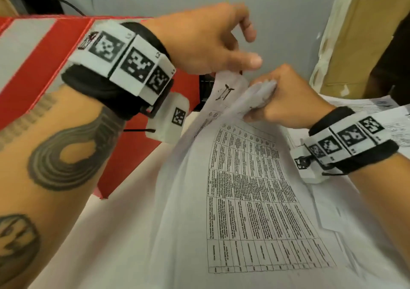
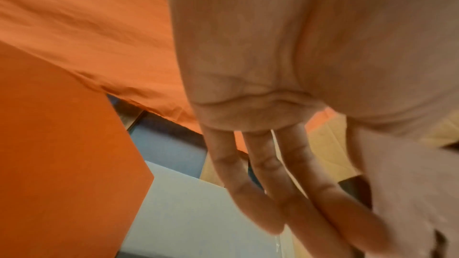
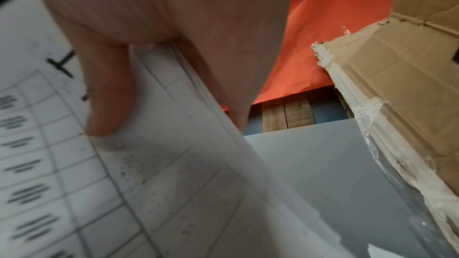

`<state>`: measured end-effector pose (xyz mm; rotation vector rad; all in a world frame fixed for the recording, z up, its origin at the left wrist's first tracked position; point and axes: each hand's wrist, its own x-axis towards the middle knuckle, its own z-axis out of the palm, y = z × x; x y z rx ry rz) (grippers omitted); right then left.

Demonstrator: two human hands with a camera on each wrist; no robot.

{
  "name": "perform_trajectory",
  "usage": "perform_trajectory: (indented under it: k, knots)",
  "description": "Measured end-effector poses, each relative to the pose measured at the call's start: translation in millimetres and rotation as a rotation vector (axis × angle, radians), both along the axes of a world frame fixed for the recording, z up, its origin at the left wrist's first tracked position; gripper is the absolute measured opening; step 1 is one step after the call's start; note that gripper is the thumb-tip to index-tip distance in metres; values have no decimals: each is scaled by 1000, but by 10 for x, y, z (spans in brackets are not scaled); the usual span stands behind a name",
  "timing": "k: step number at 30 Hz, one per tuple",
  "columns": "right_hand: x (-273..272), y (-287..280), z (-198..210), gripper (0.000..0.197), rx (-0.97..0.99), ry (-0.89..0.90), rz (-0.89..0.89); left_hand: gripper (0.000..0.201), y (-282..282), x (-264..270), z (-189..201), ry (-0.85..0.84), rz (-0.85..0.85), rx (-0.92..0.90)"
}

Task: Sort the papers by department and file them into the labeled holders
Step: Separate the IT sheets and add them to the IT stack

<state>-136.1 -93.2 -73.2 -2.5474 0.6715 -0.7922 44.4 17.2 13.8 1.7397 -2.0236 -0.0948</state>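
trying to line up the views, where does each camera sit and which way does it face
Head: on the head, looking down at both forearms, the left hand and right hand holding the stack of papers.
Left wrist: under the left palm, facing along its straight fingers toward the red holder.
Right wrist: under the right palm, facing its thumb pinching the papers.
Shared: head and right wrist both show the printed table.

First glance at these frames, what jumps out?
The right hand grips the far edge of a sheaf of papers printed with a dense table, at centre. The left hand hovers just above that edge, fingers loose. A red panel fills the left.
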Motion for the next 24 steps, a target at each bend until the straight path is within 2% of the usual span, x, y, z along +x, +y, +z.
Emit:
perform_trajectory:
  k: [2,3,5,7,9,12,14,15,16,18,20,21,22,24]
  knots:
    - [38,40,117,25,-53,-22,-34,70,103,68,-105,202,-34,-81]
    - [44,63,197,29,-81,-22,-55,79,159,97,-169,270,-34,-110]
    - [59,115,401,46,-135,-43,-100,84,254,157,-310,335,-48,-94]
    - [56,134,626,67,-191,-90,-137,78,271,218,-452,399,-101,-55]
    - [39,169,831,76,-301,-120,-201,65,205,286,-572,494,-62,-123]
    - [47,255,1065,65,-373,-84,-371,43,55,326,-578,546,85,-291]
    - [16,250,1148,51,-319,-108,-512,29,25,296,-484,572,142,-417]
    - [-30,224,1144,52,-280,-177,-580,18,24,288,-424,621,149,-491]
    - [-78,195,1115,62,-238,-319,-624,8,32,275,-364,685,138,-557]
    - [-230,119,1008,75,-79,-680,-529,17,68,270,-289,834,95,-684]
    - [-335,48,816,64,274,-865,-290,19,51,244,-273,987,20,-726]
    - [-344,8,719,54,424,-881,-202,21,2,214,-278,997,13,-702]
    - [-327,2,620,42,484,-862,-187,23,-54,158,-287,956,44,-654]
    - [-247,7,489,26,418,-806,-270,27,-162,55,-330,793,182,-551]
